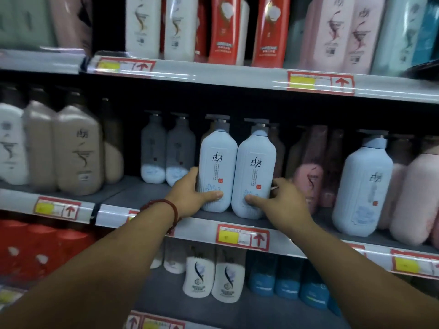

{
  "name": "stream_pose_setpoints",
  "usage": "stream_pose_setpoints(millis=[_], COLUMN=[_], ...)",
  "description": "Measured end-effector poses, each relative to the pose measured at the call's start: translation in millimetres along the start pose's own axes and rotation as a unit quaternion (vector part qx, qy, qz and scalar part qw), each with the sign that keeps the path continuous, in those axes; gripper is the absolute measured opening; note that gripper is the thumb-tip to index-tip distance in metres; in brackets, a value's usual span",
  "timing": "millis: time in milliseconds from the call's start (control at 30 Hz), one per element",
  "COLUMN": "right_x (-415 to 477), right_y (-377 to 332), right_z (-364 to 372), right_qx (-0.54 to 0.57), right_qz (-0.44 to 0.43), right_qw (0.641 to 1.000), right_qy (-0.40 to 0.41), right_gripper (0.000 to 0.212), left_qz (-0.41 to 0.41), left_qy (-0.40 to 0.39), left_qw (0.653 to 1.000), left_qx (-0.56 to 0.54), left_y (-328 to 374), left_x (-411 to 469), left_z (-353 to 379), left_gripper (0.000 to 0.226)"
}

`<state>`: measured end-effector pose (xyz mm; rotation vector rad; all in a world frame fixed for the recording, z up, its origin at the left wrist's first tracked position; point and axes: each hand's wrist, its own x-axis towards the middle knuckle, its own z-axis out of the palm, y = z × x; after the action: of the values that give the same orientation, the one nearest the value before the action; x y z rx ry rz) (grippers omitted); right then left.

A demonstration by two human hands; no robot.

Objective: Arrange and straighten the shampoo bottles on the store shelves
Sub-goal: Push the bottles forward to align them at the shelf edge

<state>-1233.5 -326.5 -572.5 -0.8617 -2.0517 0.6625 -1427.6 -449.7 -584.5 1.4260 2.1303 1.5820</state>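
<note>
Alignment step, mid-frame; gripping one pale blue plastic pump bottle [217, 172] with left hand [190, 195], its twin [255, 179] with right hand [282, 200]; next likely calls for squaring both to pale shelf lip [202, 230].

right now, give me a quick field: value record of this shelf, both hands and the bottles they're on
setting: middle shelf of a store rack
left hand: grips left pale blue bottle, thumb on its front
right hand: grips right pale blue bottle, thumb on its front
held pair: upright, side by side, touching, labels facing out, near the shelf's front edge
neighbours: rear bottles set further back on the left; third pale blue bottle apart on the right
left wrist: red bracelet
</note>
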Motion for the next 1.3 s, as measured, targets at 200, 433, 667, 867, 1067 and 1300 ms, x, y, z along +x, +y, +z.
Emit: stream_pose_setpoints(millis=[200,433,667,867,1067,1300], right_x=[9.7,26.1,37.7,39.5,34.2,30.2], right_y=[-43.5,-78.2,-96.1,-101.6,-108.4,-106.3], right_z=[63.9,130.0,167.6,180.6,187.1,189.2], right_qx=[0.004,0.005,-0.025,-0.042,-0.088,-0.104], right_qz=[-0.023,-0.033,-0.041,-0.051,-0.058,-0.058], right_qw=[1.0,0.999,0.999,0.998,0.994,0.993], right_qy=[-0.014,-0.02,-0.011,0.002,-0.001,-0.022], right_gripper=[0.058,0.058,0.053,0.053,0.054,0.049], left_qz=[-0.017,-0.021,-0.02,-0.02,-0.044,-0.042], left_qy=[0.03,0.079,0.123,0.114,0.101,0.102], left_qw=[0.999,0.995,0.991,0.993,0.994,0.993], left_qx=[0.023,0.05,0.046,0.037,0.016,0.038], left_y=[-39.2,-86.5,-114.5,-118.6,-119.9,-144.6], left_x=[8.4,20.8,28.0,30.4,34.2,53.0], left_z=[-64.5,-116.3,-136.6,-138.8,-139.6,-137.1], left_gripper=[0.069,0.072,0.065,0.071,0.073,0.112])
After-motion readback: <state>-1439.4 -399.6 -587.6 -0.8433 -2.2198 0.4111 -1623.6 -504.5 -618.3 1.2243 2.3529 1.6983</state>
